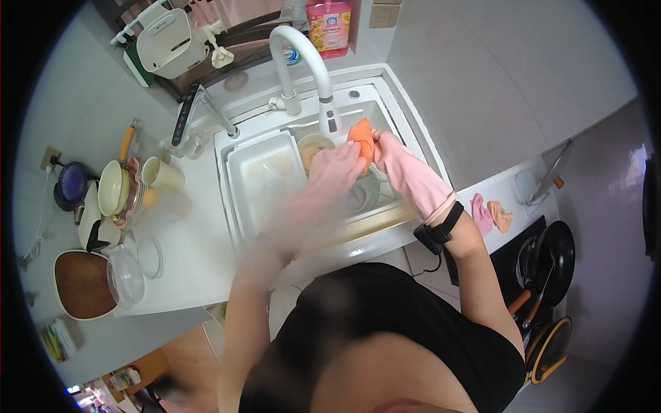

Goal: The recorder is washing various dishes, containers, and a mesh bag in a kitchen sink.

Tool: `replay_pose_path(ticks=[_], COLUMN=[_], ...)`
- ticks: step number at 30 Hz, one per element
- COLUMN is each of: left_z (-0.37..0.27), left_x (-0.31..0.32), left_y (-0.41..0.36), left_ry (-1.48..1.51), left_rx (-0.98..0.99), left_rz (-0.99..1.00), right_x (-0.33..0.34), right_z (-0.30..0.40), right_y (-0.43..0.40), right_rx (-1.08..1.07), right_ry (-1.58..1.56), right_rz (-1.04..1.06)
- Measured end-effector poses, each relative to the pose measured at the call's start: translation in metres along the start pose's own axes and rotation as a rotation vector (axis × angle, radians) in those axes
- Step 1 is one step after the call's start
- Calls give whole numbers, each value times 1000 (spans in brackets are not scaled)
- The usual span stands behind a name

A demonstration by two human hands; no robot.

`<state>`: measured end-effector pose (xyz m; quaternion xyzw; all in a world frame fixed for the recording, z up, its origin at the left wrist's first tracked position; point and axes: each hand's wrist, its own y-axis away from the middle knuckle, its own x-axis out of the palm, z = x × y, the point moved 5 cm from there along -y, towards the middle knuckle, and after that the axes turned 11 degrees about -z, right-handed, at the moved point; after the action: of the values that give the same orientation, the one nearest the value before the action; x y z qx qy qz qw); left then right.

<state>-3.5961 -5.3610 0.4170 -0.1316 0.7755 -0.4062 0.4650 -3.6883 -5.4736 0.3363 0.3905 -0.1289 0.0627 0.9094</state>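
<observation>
In pink rubber gloves, my left hand (338, 164) and my right hand (384, 147) both grip an orange dishcloth (363, 142) over the right basin of a white sink (421, 139). The cloth is bunched up between them, just below the spray head of a white faucet (301, 67). Beneath my hands, a bowl (315, 147) and a clear glass dish (356, 199) lie in the basin, partly hidden by the gloves. To the left sits a white draining tray (273, 173) with a little cloudy water. Part of the view over my left forearm is blurred.
Bowls, a cream pan (113, 188) and a cup (162, 173) crowd the left counter, beside a clear container (125, 279). A water dispenser tap (211, 111) rises behind. Two cloths (490, 214) lie right, near a black wok (557, 263) on the stove. A pink soap bottle (329, 28) stands behind the faucet.
</observation>
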Motion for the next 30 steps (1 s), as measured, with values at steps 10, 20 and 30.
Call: replay_pose_path(ticks=[10,20,30], left_z=[18,55,63], left_x=[46,28,31], left_y=[5,31,42], left_ry=[-294,1090,1167], left_rx=[-148,-1093,-1199], left_rz=[375,71,-151], right_x=[1,-25,-2], right_z=[-2,-1,28], right_y=[-10,-15,105], right_rx=[-137,-263,-1071], right_ry=[141,287,793], right_rz=[-65,-123,81])
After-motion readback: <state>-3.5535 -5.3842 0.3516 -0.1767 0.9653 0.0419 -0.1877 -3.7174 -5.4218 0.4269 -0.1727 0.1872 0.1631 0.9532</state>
